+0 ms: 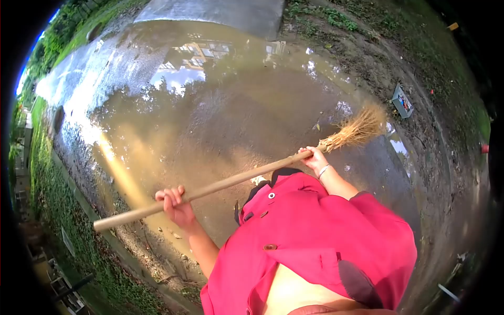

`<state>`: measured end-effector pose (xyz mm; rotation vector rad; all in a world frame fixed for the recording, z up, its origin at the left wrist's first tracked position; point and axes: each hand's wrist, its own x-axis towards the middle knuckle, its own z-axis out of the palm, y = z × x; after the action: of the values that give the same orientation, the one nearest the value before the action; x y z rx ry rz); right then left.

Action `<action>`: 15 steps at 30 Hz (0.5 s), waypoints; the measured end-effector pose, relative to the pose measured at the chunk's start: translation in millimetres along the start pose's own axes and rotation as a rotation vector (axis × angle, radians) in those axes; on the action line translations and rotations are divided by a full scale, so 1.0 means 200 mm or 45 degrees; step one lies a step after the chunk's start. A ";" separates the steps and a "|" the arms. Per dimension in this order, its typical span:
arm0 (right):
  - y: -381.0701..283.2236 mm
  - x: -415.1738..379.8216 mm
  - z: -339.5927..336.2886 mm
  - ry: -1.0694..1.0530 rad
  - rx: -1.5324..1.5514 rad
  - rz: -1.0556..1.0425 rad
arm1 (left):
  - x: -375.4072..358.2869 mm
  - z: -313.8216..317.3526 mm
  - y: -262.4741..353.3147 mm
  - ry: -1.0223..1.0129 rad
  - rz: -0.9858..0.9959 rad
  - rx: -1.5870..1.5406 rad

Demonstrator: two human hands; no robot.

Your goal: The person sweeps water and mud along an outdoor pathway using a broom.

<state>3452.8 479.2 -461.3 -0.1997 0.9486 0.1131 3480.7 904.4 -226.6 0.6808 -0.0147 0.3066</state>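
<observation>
A straw broom slants across the middle of the view, its pale wooden handle (231, 181) reaching down to the left and its frayed bristles (359, 127) at the upper right. My left hand (178, 207) is wrapped round the handle's lower-left part, fingers curled over it. Close below the bristles, my right hand (314, 160) grips the other end of the handle, with a light bracelet (324, 169) on the wrist. The broom is held across in front of my red shirt (315, 226), over wet ground.
Muddy water (226, 105) with reflections covers the ground ahead. A concrete slab (215, 13) lies at the top. Grass and a kerb (89, 210) run along the left. On the muddy right verge sits a small box-like object (402, 101).
</observation>
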 end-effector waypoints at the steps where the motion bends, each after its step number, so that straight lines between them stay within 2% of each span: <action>1: -0.03 0.06 0.01 -0.026 0.076 0.003 | 0.11 0.03 -0.05 -0.016 -0.074 -0.062; 4: -0.11 0.24 0.05 0.129 0.130 -0.070 | 0.37 0.09 -0.16 -0.044 -0.235 -0.062; 6: -0.17 0.38 0.15 0.275 0.077 -0.034 | 0.48 0.13 -0.22 -0.008 -0.226 -0.058; 7: -0.20 0.70 0.00 0.266 0.126 0.054 | 0.55 0.13 -0.23 0.009 -0.235 -0.059; 8: -0.18 0.78 0.10 0.272 0.089 0.080 | 0.62 0.13 -0.23 0.055 -0.191 -0.027; 10: -0.06 0.93 0.38 0.032 -0.556 0.259 | 0.71 0.07 -0.15 0.139 -0.053 0.056; 11: 0.04 0.93 0.61 -0.215 -0.750 0.294 | 0.72 0.05 -0.08 0.191 0.048 0.137; 12: 0.16 0.94 0.83 -0.625 -1.518 0.089 | 0.70 0.03 0.00 0.283 0.164 0.217; 13: 0.35 1.15 0.97 -0.161 -0.893 0.543 | 0.67 0.02 0.10 0.369 0.277 0.297; 14: 0.54 1.27 1.13 -0.010 -0.878 0.714 | 0.63 0.11 0.18 0.513 0.396 0.379; 15: 0.78 1.29 1.32 0.458 -0.640 0.795 | 0.60 0.20 0.25 0.592 0.529 0.509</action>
<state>3784.6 691.8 -541.1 -0.3895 1.3066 0.9211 3584.5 949.2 -152.0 0.9882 0.3611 0.8781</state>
